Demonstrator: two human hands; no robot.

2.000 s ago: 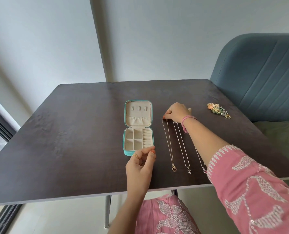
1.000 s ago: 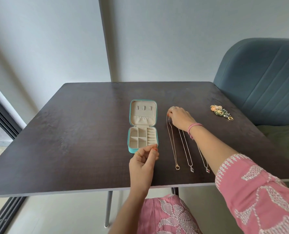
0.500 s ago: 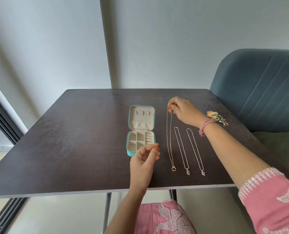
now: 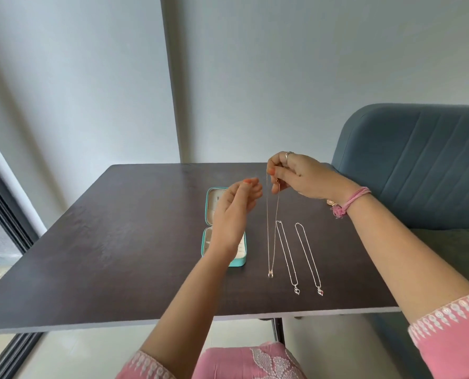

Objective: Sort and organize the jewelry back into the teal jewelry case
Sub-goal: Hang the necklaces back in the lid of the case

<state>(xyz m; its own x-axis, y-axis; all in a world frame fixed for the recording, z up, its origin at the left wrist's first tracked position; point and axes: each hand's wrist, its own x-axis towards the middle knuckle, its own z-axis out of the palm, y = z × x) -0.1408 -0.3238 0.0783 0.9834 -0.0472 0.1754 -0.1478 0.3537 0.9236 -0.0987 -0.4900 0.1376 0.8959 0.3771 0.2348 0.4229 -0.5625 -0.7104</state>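
While right hand [image 4: 296, 176] fingers pinch necklace [image 4: 272, 228] over dark table [image 4: 118, 242], left hand [image 4: 234, 214] fingers relaxed apart.

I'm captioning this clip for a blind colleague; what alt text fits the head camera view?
A person's right hand pinches the top of a necklace and lifts it above a dark table, while the open left hand hovers over an open teal jewelry case. Two more necklaces lie flat beside it.
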